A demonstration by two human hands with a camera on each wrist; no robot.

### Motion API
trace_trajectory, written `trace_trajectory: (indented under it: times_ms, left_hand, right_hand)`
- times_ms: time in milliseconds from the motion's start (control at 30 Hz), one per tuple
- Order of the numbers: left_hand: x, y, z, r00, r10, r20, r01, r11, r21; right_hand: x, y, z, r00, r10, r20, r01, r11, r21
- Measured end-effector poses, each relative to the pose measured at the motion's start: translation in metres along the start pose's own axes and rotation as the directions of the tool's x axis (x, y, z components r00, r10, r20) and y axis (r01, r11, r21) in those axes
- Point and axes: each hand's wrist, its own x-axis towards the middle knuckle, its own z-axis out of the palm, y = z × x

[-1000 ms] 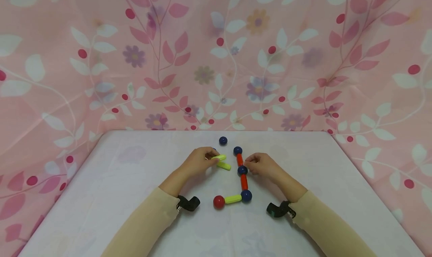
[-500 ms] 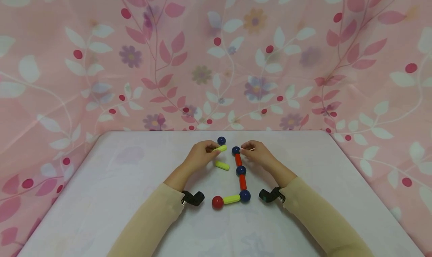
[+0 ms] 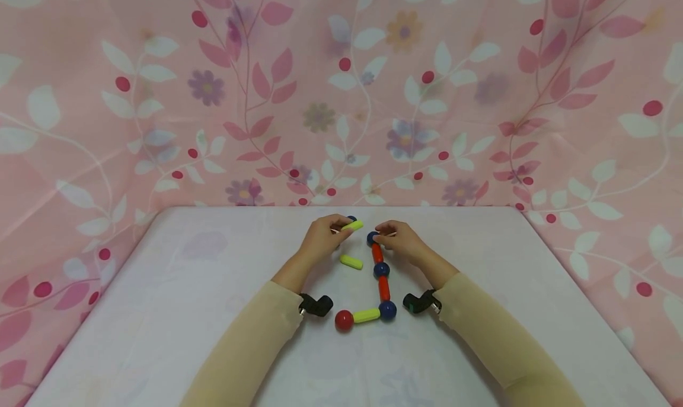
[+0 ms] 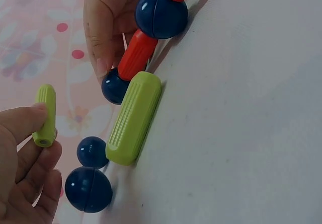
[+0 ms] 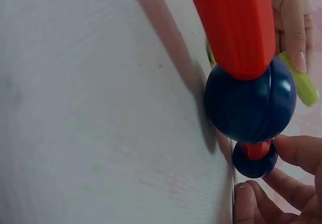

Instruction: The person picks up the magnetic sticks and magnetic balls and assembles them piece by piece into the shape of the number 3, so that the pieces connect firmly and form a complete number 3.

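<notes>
A yellow-green magnetic rod [image 4: 47,116] is pinched between the thumb and fingers of my left hand [image 3: 320,239], raised off the table. My right hand [image 3: 409,245] grips the blue ball [image 5: 255,164] at the far end of a joined chain, thumb on one side and fingers on the other. From that ball the chain runs toward me through a red rod [image 3: 377,253], a blue ball [image 3: 381,270], another red rod [image 3: 384,289] and a near blue ball [image 3: 388,310]. There it turns left along a yellow-green rod [image 3: 366,316] to a red ball [image 3: 344,320].
A loose yellow-green rod [image 3: 351,262] lies left of the chain. Two loose blue balls, a farther one [image 4: 92,152] and a nearer one [image 4: 89,189], sit by my left hand, mostly hidden in the head view. A pink floral cloth [image 3: 320,116] hangs behind the white table [image 3: 213,288].
My left hand has carried its rod farther back, away from the loose rod. My right hand has moved from beside the middle blue ball to the far one and now grips it.
</notes>
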Motion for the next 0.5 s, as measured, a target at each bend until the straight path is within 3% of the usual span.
trace_trajectory:
  times_ms: [267,500]
  left_hand:
    - [0.009,-0.004,0.013,0.999,0.036,0.009,-0.036,0.997,0.064]
    - [0.009,-0.005,0.019,0.999,0.010,0.042,-0.016,0.990,0.138]
  right_hand:
    - [0.002,0.005,-0.002,0.999,-0.035,0.018,0.036,0.999,-0.039]
    - [0.000,0.007,-0.004,1.000,-0.003,0.027,0.004,1.000,-0.009]
